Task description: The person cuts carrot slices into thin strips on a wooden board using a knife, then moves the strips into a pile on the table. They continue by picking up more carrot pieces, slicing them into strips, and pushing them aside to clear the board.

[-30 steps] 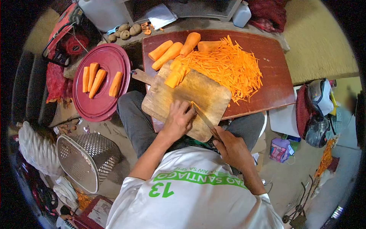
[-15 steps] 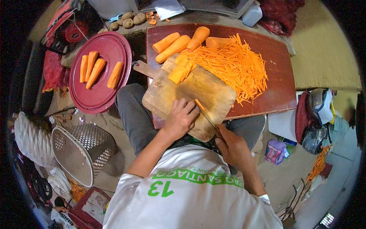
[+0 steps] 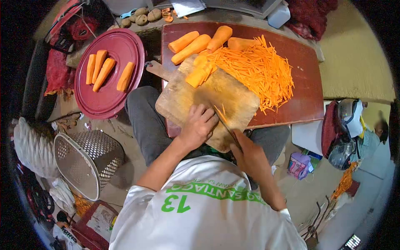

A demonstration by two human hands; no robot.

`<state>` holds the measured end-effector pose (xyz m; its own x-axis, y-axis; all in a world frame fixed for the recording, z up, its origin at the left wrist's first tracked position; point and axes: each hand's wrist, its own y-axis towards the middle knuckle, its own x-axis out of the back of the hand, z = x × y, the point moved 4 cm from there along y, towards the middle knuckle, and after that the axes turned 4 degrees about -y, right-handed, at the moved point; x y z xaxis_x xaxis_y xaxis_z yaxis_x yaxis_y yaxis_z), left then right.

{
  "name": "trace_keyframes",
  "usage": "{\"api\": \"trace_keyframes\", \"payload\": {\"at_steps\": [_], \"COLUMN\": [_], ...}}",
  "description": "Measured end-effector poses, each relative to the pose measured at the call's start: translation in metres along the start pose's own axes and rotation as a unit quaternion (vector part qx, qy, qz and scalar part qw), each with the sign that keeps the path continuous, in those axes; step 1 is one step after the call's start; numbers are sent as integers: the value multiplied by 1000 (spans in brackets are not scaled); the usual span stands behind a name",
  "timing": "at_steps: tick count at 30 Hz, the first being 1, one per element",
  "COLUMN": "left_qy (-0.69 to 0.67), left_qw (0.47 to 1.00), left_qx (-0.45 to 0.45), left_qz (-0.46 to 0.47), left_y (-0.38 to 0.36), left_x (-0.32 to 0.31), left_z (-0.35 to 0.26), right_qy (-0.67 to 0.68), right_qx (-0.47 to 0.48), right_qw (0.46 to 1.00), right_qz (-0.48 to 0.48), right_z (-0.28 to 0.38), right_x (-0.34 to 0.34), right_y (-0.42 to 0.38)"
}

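A wooden cutting board (image 3: 233, 93) lies tilted at the near edge of a red table (image 3: 306, 83). My right hand (image 3: 249, 155) is wrapped round the handle of a knife (image 3: 227, 127), its blade on the board. Beside the blade, my left hand (image 3: 198, 125) presses down with bent fingers; what lies under them is hidden. Thin carrot strips (image 3: 223, 109) lie by the blade. Overlapping carrot slices (image 3: 201, 73) rest near the board's far corner. Behind the board is a large heap of carrot sticks (image 3: 266, 77), with several whole peeled carrots (image 3: 191, 49) to its left.
Left of the table, a round red lid (image 3: 110, 98) carries several carrots. A perforated basket (image 3: 102, 152) lies on its side at the lower left. Potatoes (image 3: 141, 19) sit behind the lid. A helmet (image 3: 342, 155) and a purple bag (image 3: 299, 166) are at the right.
More thin carrot strips now show beside the knife blade. My right hand and the knife have shifted slightly up and left. The whole view has moved a little.
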<state>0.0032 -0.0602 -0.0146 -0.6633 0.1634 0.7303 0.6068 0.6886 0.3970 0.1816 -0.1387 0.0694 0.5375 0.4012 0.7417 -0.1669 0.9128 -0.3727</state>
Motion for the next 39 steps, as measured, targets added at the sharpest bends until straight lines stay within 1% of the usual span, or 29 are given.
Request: {"api": "trace_keyframes", "payload": {"at_steps": [1,4,7,10,13,16,19,21,22,25,28,30,31,33,34,37,39], "left_qy": [-8,-16,-6,-10,-19,-21,-14,-14,-12,-12,-20,-16,-17,-16,-10,-1,-6], "left_qw": [1000,1000,1000,1000,1000,1000,1000,1000,1000,1000,999,999,999,1000,1000,999,999], "left_qx": [0,-5,-13,-5,-3,-5,-7,3,-1,-12,-15,-19,-16,-6,-8,-11,-16], "left_qz": [0,-4,-17,-14,-1,-6,-13,-1,-12,-26,-23,-35,-23,-5,-13,-30,-30], "left_y": [0,1,4,0,-3,-2,2,-1,-2,-2,-2,-1,-2,-2,-2,-3,-2], "left_x": [-1,2,6,3,-3,0,2,2,2,1,-2,1,1,1,1,3,3], "left_z": [0,0,0,1,5,3,3,1,1,4,4,2,2,4,3,1,0], "right_qy": [15,13,22,27,12,17,47,25,15,42,4,15,21,28,31,31,8], "right_qx": [-8,28,-12,23,-25,5,-38,29,63,41,-38,13,40,2,-17,24,-12], "right_qw": [1000,998,1000,999,1000,1000,998,999,997,996,999,999,998,1000,999,999,1000], "right_qz": [-8,-50,2,-37,-3,-24,17,-28,-49,-61,25,-25,-51,3,35,-19,16], "right_z": [-2,-3,4,3,5,0,0,-2,-1,0,-4,-2,1,6,5,3,2], "right_x": [-5,-7,7,9,-1,-9,0,2,2,-3,-16,-13,-12,0,2,3,-6], "right_y": [7,22,6,-17,1,25,21,-4,-13,-15,20,27,29,16,6,-12,4]}}
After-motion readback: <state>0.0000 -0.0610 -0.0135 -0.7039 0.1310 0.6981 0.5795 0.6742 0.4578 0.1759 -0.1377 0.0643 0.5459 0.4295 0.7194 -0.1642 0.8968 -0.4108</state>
